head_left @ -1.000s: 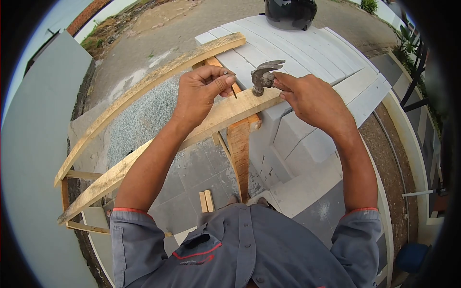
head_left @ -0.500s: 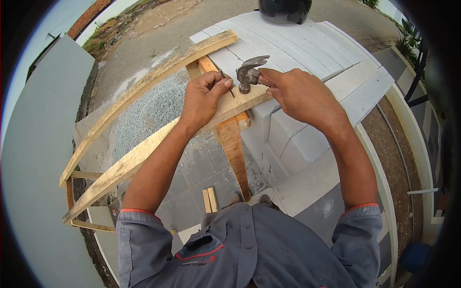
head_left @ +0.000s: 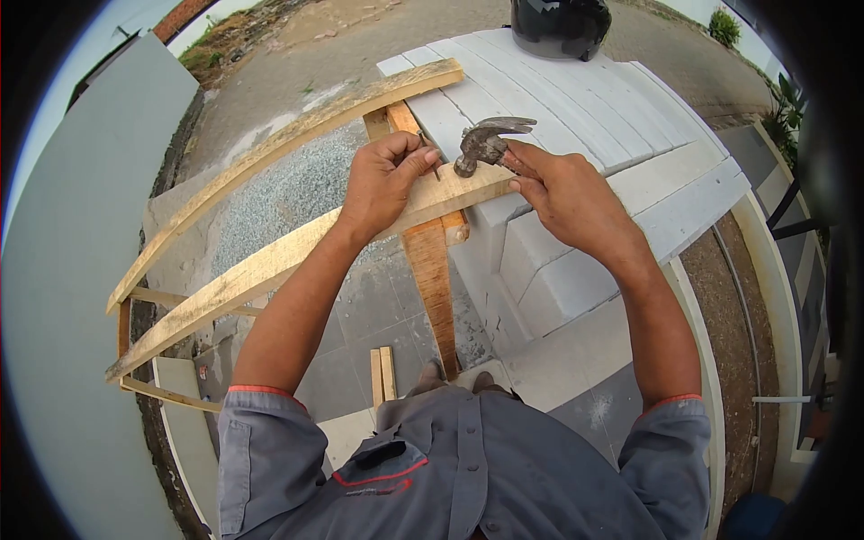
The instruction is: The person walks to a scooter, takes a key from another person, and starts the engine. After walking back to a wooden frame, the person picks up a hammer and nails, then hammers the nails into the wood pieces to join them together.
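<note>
My left hand (head_left: 389,180) pinches a nail (head_left: 437,175) between thumb and fingers, its point at the top face of a long wooden beam (head_left: 261,261). Just right of it, my right hand (head_left: 569,193) grips a claw hammer (head_left: 484,146) by the handle, close up to the head. The hammer's striking face points down, low over the beam near its right end. Under that end stands a wooden upright (head_left: 430,288) with a crosspiece.
A second beam (head_left: 270,171) runs parallel on the far side. White blocks (head_left: 576,99) are stacked at the right, a black helmet (head_left: 560,27) on top. Gravel (head_left: 279,202) lies behind the near beam. Two short wood pieces (head_left: 382,376) rest on the tiles by my feet.
The hammer has shifted slightly right, a little farther from the nail, with my right hand. My left hand keeps its pinch on the nail. The head view has turned slightly.
</note>
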